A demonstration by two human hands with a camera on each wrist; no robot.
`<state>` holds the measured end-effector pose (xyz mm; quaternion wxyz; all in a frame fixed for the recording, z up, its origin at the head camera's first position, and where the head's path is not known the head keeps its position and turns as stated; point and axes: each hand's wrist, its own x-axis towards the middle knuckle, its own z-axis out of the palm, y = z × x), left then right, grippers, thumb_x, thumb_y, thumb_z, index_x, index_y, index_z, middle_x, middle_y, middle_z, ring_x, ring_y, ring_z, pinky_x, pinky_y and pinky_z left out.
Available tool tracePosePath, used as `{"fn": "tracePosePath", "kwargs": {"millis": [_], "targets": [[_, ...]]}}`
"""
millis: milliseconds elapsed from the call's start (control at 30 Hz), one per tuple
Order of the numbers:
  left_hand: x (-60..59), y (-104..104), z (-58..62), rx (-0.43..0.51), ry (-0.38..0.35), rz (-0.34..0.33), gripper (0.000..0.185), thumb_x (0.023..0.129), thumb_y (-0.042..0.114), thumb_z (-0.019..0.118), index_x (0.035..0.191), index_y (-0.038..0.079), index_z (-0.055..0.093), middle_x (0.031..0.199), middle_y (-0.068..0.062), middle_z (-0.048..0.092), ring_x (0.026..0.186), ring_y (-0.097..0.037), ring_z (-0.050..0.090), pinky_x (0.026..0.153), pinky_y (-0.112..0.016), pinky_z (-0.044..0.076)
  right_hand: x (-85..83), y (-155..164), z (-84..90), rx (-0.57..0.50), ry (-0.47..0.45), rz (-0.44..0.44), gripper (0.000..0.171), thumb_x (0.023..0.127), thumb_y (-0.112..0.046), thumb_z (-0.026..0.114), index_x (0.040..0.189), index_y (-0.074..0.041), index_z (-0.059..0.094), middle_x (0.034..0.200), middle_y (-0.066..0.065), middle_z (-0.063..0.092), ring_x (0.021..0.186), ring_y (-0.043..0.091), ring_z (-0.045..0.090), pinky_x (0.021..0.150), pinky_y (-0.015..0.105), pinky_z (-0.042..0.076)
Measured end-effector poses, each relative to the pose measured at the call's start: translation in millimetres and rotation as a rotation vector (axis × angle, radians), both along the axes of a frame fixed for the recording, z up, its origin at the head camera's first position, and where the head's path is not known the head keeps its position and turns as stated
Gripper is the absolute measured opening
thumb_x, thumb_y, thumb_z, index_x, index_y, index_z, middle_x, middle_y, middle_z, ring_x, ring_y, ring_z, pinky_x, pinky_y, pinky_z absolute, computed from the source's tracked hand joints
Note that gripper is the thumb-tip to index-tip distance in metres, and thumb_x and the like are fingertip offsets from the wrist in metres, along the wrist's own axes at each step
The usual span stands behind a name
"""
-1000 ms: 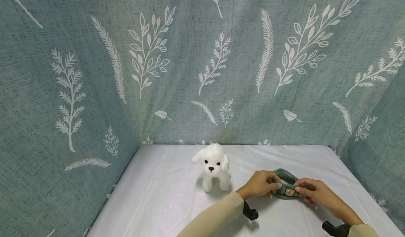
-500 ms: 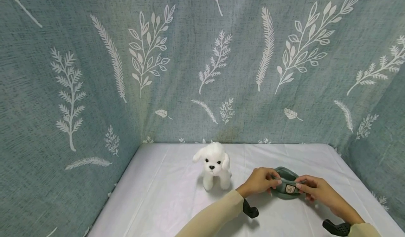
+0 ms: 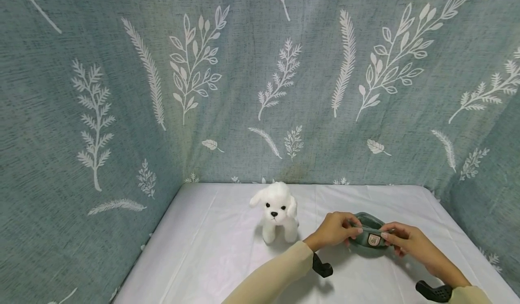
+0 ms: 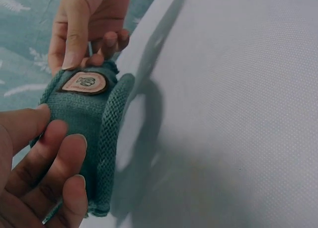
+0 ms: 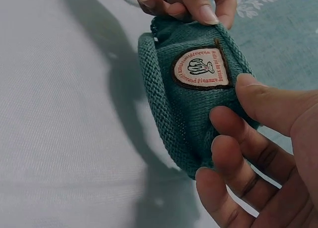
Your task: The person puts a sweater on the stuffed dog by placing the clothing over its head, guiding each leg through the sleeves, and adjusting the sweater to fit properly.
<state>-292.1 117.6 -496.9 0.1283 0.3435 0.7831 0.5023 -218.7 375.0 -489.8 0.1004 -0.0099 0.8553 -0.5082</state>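
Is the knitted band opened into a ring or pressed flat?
Opened: in the head view, the band has a hollow between its near and far sides; the left hand and right hand hold it.

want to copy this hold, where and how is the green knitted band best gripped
Probably pinch the green knitted band by its upper rim, one hand from each side of the patch, as the left hand and right hand do: it is a loop opening upward, so paired pinches should keep it spread.
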Motion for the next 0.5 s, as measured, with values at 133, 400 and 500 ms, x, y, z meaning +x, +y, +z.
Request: {"fn": "tracePosePath", "kwargs": {"millis": [133, 400, 500], "targets": [[-2.5, -1, 0.8, 0.007, 0.007, -0.003, 0.019, 0.1, 0.021, 0.071, 0.115, 0.01, 0.074, 0.072, 0.0, 0.07, 0.056, -0.024, 0.068, 0.053, -0.022, 0.052, -0.6, -1, 2.8, -0.01, 0.011, 0.01, 0.045, 0.103, -0.036, 0.064, 0.132, -0.001, 0.062, 0.098, 0.012, 0.067, 0.071, 0.025, 0.059, 0.063, 0.041, 0.054], [-3.3, -8, 7.8, 0.016, 0.001, -0.012, 0.016, 0.1, 0.022, 0.071, 0.113, 0.013, 0.074, 0.073, 0.002, 0.07, 0.059, -0.026, 0.069, 0.052, -0.023, 0.051, -1.6, -5, 8.0, -0.008, 0.037, 0.033, 0.044, 0.104, -0.034, 0.063, 0.132, -0.001, 0.061, 0.099, 0.012, 0.067, 0.071, 0.025, 0.059, 0.063, 0.041, 0.055], [-3.1, -10, 11.6, 0.025, 0.001, -0.012, 0.014, 0.1, 0.022, 0.071, 0.111, 0.015, 0.074, 0.075, 0.001, 0.071, 0.061, -0.027, 0.07, 0.054, -0.024, 0.053, -2.8, -6, 10.7, -0.003, 0.039, 0.028, 0.044, 0.104, -0.036, 0.064, 0.132, -0.002, 0.062, 0.099, 0.012, 0.067, 0.071, 0.026, 0.06, 0.064, 0.041, 0.055]]}}
